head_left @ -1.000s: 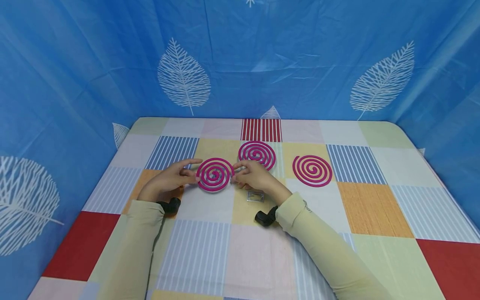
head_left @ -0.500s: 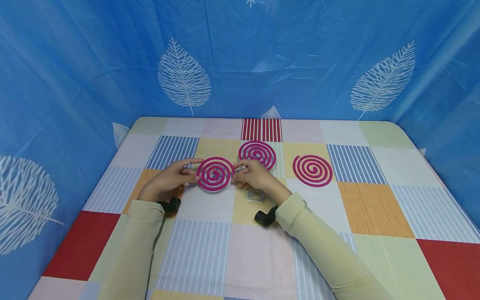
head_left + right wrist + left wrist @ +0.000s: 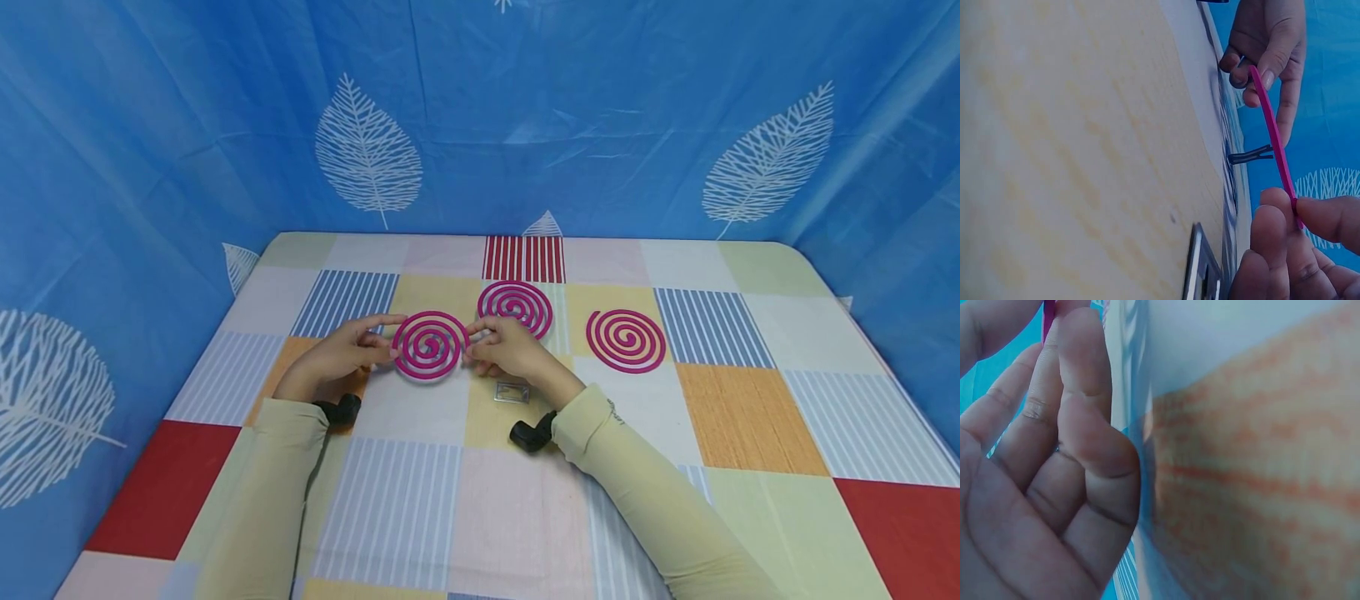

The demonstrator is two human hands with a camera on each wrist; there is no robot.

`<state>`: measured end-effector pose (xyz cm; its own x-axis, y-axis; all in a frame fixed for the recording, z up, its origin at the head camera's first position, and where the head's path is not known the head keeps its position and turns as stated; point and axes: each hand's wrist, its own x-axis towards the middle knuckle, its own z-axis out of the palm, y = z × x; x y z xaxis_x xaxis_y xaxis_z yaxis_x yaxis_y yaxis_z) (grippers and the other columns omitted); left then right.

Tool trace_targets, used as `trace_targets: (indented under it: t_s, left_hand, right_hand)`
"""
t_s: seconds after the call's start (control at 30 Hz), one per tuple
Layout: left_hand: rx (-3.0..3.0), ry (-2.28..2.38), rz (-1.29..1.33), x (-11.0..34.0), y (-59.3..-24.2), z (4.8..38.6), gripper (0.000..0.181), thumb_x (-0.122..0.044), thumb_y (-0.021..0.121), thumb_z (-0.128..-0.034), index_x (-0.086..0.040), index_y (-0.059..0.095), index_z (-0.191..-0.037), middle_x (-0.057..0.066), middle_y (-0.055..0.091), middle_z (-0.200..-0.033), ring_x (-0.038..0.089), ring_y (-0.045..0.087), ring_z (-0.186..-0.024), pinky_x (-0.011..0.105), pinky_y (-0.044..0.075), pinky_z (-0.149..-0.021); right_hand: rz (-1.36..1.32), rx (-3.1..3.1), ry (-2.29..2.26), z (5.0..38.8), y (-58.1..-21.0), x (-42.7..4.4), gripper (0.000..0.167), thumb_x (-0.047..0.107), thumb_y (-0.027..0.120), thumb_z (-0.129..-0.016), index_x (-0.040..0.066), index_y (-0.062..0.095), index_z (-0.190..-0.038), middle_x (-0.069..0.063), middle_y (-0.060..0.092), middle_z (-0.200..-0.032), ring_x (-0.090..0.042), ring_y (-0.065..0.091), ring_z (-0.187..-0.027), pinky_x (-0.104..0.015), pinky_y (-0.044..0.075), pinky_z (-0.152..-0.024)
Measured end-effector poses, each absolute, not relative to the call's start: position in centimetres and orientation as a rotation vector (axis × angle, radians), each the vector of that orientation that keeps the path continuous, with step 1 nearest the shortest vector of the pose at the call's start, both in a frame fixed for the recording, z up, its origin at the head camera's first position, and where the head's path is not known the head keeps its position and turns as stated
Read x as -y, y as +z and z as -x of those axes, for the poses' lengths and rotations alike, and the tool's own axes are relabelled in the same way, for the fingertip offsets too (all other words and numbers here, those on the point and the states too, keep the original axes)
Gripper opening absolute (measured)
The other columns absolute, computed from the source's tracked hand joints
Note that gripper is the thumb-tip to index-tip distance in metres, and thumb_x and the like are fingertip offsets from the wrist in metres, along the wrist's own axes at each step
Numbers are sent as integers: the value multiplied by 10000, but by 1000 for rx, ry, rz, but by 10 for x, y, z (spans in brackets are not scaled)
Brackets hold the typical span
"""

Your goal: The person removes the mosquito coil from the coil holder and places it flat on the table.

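A flat magenta spiral coil is held between both hands in the head view. My left hand pinches its left edge, and my right hand pinches its right edge. Seen from the right wrist, the coil stands edge-on above the tabletop, with a small dark metal piece under it. The left wrist view shows only a sliver of the coil at the fingers. A second spiral lies behind my right hand, partly covered by it.
A third magenta spiral lies to the right on the patchwork tablecloth. Below my right hand is a small silver metal plate. Blue curtains with white leaves stand around the table's back and sides.
The held spiral has risen very slightly in the head view, both hands keeping their grip. The other spirals and the metal plate lie as before.
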<state>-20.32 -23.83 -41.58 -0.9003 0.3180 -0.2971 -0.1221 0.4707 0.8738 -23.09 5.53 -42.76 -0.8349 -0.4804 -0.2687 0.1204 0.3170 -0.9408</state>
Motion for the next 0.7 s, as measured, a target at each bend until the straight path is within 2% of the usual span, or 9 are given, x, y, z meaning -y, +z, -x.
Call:
trace_targets:
  t_s: [0.23,0.43,0.7]
  left_hand:
    - [-2307,1416,-148,238,-413,202,628,-88,680,-1062,-16,430,-1632,118,720,-1087,214,603,-889,308,498,-749]
    - [-2228,1504,-53,237,-409,199,638,-110,694,-1062,-66,438,-1645,90,694,-1092,241,595,-947,336,484,-800]
    - [-2317,1433,-171,238,-408,199,627,-99,692,-1060,-28,443,-1631,121,725,-1108,251,609,-898,317,546,-720]
  right_hand:
    - [310,-2065,-1570,230,-427,-55,366,10,650,-1053,-65,601,-1408,-142,800,-978,-136,685,-641,-238,525,-586]
    - [338,-2067,-1589,228,-425,-56,368,-12,642,-1050,-77,596,-1410,-200,795,-1017,-143,688,-638,-231,523,-572]
    - [349,-2076,-1595,227,-423,-59,382,5,647,-1044,-54,598,-1418,-170,794,-991,-156,689,-651,-234,526,-581]
